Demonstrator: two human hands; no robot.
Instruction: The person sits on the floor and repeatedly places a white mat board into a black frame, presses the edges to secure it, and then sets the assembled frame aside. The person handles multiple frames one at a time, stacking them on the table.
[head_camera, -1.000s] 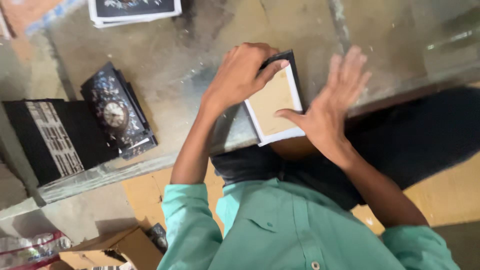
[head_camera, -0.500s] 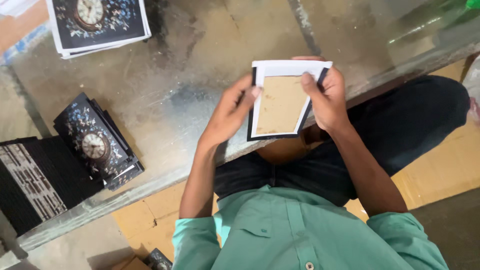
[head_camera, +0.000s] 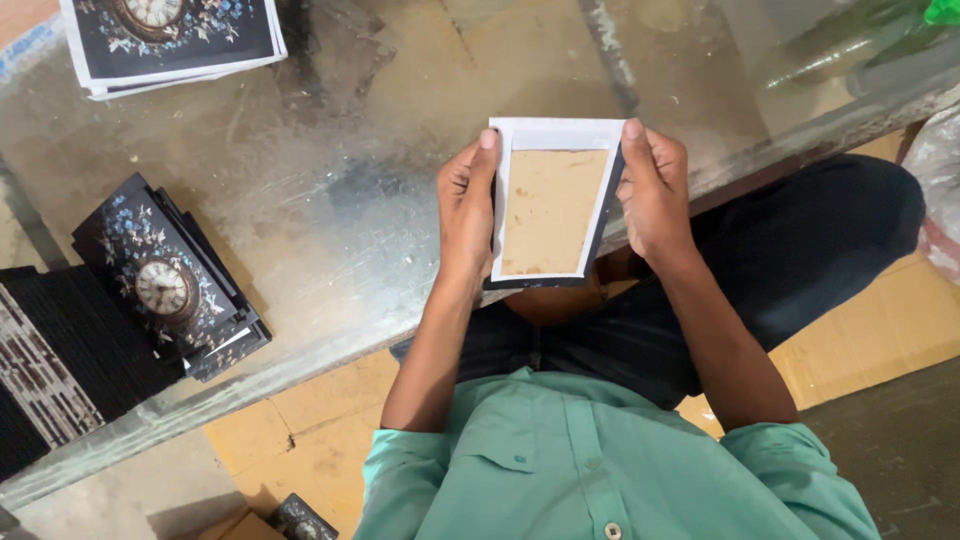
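Observation:
I hold a small rectangular board (head_camera: 548, 210) with both hands over the near edge of a glass table (head_camera: 330, 230). Its brown back faces me, framed by white folded paper, with a black edge along the bottom and right. My left hand (head_camera: 465, 205) grips the board's left side, thumb on the white border. On the opposite side my right hand (head_camera: 655, 195) does the same. My green shirt and dark trousers fill the lower part of the view.
A fanned stack of dark floral clock panels (head_camera: 165, 280) lies at the table's left, beside a black ribbed stack (head_camera: 45, 370). More clock prints (head_camera: 170, 35) sit at the top left. Brown cardboard (head_camera: 870, 330) covers the floor.
The board was flat at the table edge under my hands; it has since been lifted and turned so its long side runs away from me, gripped at both sides.

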